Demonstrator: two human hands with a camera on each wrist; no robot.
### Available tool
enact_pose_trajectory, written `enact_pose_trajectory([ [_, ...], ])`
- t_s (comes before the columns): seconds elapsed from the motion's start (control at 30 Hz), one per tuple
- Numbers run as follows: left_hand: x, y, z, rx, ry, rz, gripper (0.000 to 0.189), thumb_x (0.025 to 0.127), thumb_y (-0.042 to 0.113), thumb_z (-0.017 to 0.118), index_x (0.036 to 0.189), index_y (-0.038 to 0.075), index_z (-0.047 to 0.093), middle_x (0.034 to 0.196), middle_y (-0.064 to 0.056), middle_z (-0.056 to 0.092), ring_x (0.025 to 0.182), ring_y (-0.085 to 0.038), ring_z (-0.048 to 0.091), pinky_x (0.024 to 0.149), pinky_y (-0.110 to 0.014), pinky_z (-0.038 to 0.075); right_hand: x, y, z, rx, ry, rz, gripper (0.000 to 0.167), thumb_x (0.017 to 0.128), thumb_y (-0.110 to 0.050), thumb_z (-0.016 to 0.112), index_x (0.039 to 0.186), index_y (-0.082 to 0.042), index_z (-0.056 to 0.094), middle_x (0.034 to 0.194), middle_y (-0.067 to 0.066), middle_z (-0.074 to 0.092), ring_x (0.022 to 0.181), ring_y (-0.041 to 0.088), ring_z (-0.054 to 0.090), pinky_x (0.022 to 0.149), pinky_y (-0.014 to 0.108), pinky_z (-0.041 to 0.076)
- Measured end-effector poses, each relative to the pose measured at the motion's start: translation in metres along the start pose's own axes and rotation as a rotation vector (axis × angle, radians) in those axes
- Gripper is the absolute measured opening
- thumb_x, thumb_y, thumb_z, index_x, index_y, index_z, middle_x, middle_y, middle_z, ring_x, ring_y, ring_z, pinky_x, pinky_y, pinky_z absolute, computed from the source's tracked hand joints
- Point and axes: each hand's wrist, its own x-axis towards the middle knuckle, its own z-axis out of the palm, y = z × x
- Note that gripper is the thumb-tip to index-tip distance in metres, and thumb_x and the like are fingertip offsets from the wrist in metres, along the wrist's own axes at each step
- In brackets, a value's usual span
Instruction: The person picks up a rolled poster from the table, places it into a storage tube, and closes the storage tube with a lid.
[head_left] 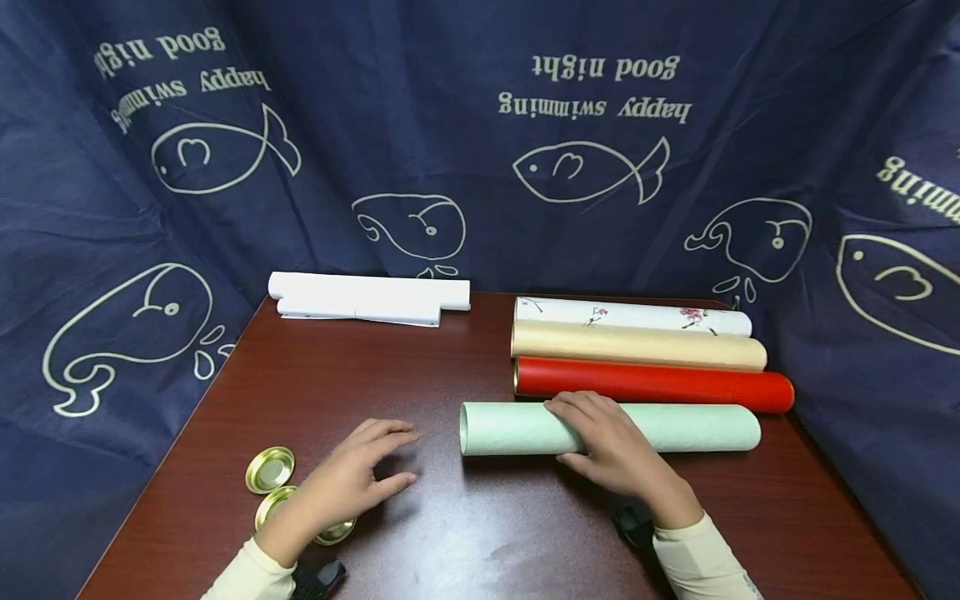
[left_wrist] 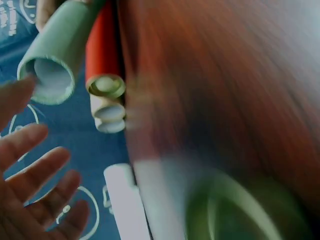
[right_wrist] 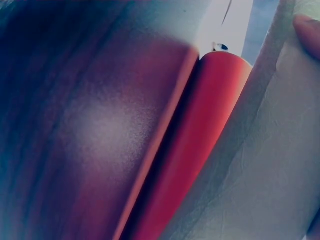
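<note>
My right hand [head_left: 603, 446] grips a pale green paper tube [head_left: 690, 427] near its middle, thumb on the near side and fingers over the top. The tube lies roughly level and appears raised off the table. Its left end is open and hollow, as the green tube [left_wrist: 62, 55] shows in the left wrist view. To the left of that end, my left hand [head_left: 356, 471] hovers with spread fingers and holds nothing. Under the left forearm are several gold round lids [head_left: 270, 469], partly hidden. A red tube [head_left: 652, 383] lies just behind the green one.
Beyond the red tube lie a beige tube [head_left: 637, 345] and a white tube with flower prints [head_left: 630, 316]. White paper rolls [head_left: 367, 297] rest at the table's back left. A dark blue printed cloth [head_left: 480, 150] surrounds the brown table [head_left: 450, 367].
</note>
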Motion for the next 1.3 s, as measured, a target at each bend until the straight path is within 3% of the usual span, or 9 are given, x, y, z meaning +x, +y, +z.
enact_pose_trajectory([
  [0.17, -0.019, -0.012, -0.015, 0.085, -0.168, 0.028, 0.06, 0.072, 0.031, 0.089, 0.123, 0.007, 0.068, 0.126, -0.008, 0.061, 0.117, -0.024, 0.056, 0.093, -0.046, 0.049, 0.0, 0.002, -0.001, -0.006, 0.002, -0.001, 0.076, 0.067, -0.021, 0.089, 0.134, -0.011, 0.056, 0.128, 0.008, 0.06, 0.118, 0.028, 0.053, 0.099, 0.052, 0.042],
  [0.27, -0.026, -0.017, -0.022, 0.092, -0.252, 0.021, 0.062, 0.072, 0.036, 0.088, 0.124, 0.01, 0.068, 0.124, -0.004, 0.061, 0.116, -0.021, 0.055, 0.092, -0.045, 0.049, 0.0, 0.002, -0.002, -0.007, 0.011, -0.002, 0.076, 0.067, -0.02, 0.09, 0.134, -0.011, 0.056, 0.128, 0.008, 0.06, 0.119, 0.028, 0.053, 0.099, 0.052, 0.042],
  [0.43, -0.038, -0.025, -0.027, 0.137, -0.315, 0.046, 0.066, 0.067, 0.049, 0.088, 0.121, 0.016, 0.069, 0.117, 0.006, 0.059, 0.107, -0.015, 0.056, 0.088, -0.042, 0.05, -0.002, 0.0, 0.001, 0.0, 0.015, 0.0, 0.076, 0.066, -0.02, 0.09, 0.134, -0.011, 0.057, 0.128, 0.007, 0.059, 0.118, 0.027, 0.053, 0.1, 0.051, 0.041],
  [0.6, -0.053, -0.028, -0.033, 0.196, -0.382, 0.022, 0.072, 0.059, 0.055, 0.089, 0.118, 0.018, 0.069, 0.11, 0.009, 0.056, 0.099, -0.013, 0.054, 0.081, -0.04, 0.05, -0.005, -0.003, 0.004, -0.006, 0.002, 0.001, 0.075, 0.066, -0.022, 0.09, 0.133, -0.01, 0.058, 0.127, 0.007, 0.06, 0.118, 0.026, 0.054, 0.099, 0.05, 0.043],
  [0.73, -0.057, -0.027, -0.035, 0.239, -0.38, 0.025, 0.071, 0.055, 0.05, 0.09, 0.114, 0.017, 0.07, 0.106, 0.008, 0.055, 0.095, -0.015, 0.054, 0.077, -0.04, 0.05, -0.003, -0.002, 0.003, -0.007, 0.014, 0.002, 0.075, 0.065, -0.021, 0.09, 0.132, -0.01, 0.058, 0.127, 0.006, 0.06, 0.118, 0.025, 0.054, 0.1, 0.048, 0.042],
  [0.97, -0.057, -0.029, -0.032, 0.215, -0.349, 0.045, 0.058, 0.059, 0.037, 0.091, 0.108, 0.016, 0.07, 0.097, 0.01, 0.052, 0.087, -0.012, 0.054, 0.071, -0.038, 0.049, -0.002, 0.0, 0.0, 0.002, 0.01, 0.0, 0.074, 0.066, -0.022, 0.09, 0.132, -0.01, 0.058, 0.128, 0.006, 0.06, 0.119, 0.025, 0.053, 0.101, 0.047, 0.042],
  [1.13, -0.049, -0.029, -0.032, 0.223, -0.333, 0.003, 0.057, 0.066, 0.04, 0.089, 0.113, 0.015, 0.07, 0.099, 0.009, 0.053, 0.087, -0.01, 0.054, 0.071, -0.037, 0.049, -0.001, -0.001, 0.0, 0.009, 0.003, 0.008, 0.074, 0.066, -0.021, 0.09, 0.132, -0.01, 0.058, 0.128, 0.006, 0.06, 0.119, 0.025, 0.053, 0.101, 0.048, 0.041],
  [1.3, -0.035, -0.026, -0.028, 0.215, -0.246, -0.011, 0.058, 0.071, 0.039, 0.088, 0.119, 0.012, 0.068, 0.104, 0.005, 0.056, 0.09, -0.012, 0.055, 0.076, -0.04, 0.051, 0.0, -0.002, 0.0, 0.001, 0.0, 0.015, 0.075, 0.066, -0.021, 0.09, 0.132, -0.011, 0.058, 0.128, 0.006, 0.06, 0.119, 0.025, 0.053, 0.1, 0.049, 0.042],
])
